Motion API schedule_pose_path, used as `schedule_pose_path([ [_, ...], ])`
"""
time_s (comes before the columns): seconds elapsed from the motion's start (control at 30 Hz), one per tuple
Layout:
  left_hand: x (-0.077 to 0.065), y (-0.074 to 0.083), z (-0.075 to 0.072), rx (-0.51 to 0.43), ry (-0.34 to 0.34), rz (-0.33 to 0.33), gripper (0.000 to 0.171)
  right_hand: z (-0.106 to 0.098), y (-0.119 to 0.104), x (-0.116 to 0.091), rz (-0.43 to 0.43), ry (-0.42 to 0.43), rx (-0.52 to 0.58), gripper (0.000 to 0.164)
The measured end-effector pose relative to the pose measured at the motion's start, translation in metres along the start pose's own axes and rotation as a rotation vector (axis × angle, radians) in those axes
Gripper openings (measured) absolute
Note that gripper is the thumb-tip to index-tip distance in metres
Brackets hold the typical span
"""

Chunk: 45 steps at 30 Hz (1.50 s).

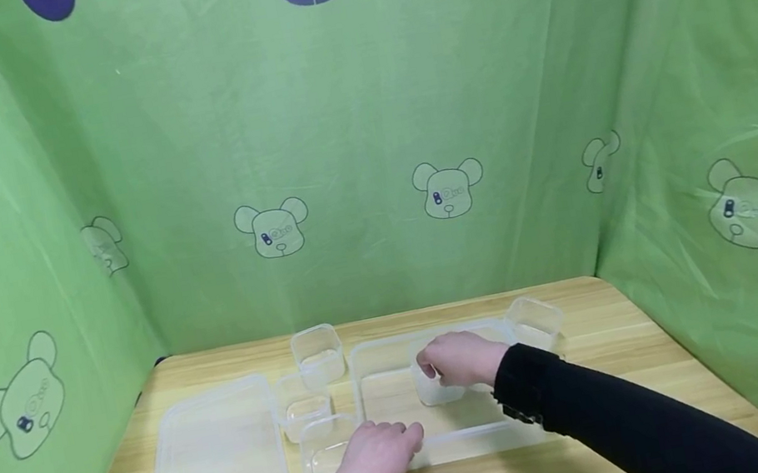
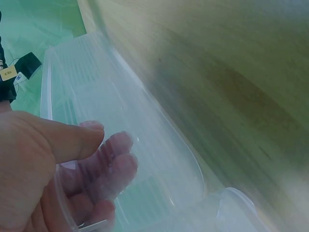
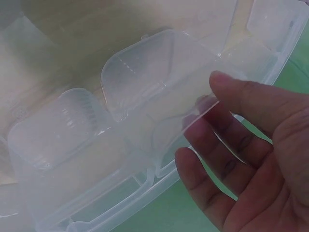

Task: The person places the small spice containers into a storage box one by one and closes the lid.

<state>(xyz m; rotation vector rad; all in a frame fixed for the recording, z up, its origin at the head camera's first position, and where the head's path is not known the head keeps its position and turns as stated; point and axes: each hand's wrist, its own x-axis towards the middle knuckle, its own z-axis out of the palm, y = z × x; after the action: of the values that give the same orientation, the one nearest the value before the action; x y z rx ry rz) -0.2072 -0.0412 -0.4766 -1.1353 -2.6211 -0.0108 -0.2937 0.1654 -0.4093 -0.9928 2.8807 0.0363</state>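
A large clear plastic container (image 1: 380, 354) lies in the middle of the wooden table. My right hand (image 1: 440, 369) reaches into it and pinches the rim of a small clear container (image 1: 440, 392). In the right wrist view the thumb lies on the small clear container's (image 3: 145, 77) rim, with the fingers (image 3: 207, 169) behind its wall. At the large container's front left corner, my left hand (image 1: 403, 439) grips the wall. In the left wrist view the thumb (image 2: 72, 137) sits on one side of the large container's wall (image 2: 159, 159), and the fingers show through the plastic.
A flat clear lid (image 1: 217, 464) lies left of the large container. Three small clear containers (image 1: 317, 353) (image 1: 303, 410) (image 1: 322, 454) stand between them, and another (image 1: 534, 321) at the far right corner. Green cloth walls (image 1: 363, 146) close in three sides.
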Motion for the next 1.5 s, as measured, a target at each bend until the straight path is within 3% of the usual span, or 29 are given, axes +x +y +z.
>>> schedule_pose_path([
  [0.3,0.0,0.0,-0.002,0.004,-0.008,0.004,0.018,0.003,-0.002,0.0,0.014,0.026,-0.013,0.023],
  [0.53,0.0,-0.001,-0.001,0.002,0.024,0.028,0.018,0.007,-0.001,0.001,0.038,0.035,-0.042,0.025],
  [0.9,0.001,0.0,0.0,0.001,-0.018,-0.007,0.016,0.006,0.003,0.001,0.029,0.055,-0.02,0.022],
  [1.5,0.002,-0.001,0.001,0.012,-0.037,-0.006,0.017,-0.025,0.019,-0.017,0.003,0.087,0.058,0.015],
])
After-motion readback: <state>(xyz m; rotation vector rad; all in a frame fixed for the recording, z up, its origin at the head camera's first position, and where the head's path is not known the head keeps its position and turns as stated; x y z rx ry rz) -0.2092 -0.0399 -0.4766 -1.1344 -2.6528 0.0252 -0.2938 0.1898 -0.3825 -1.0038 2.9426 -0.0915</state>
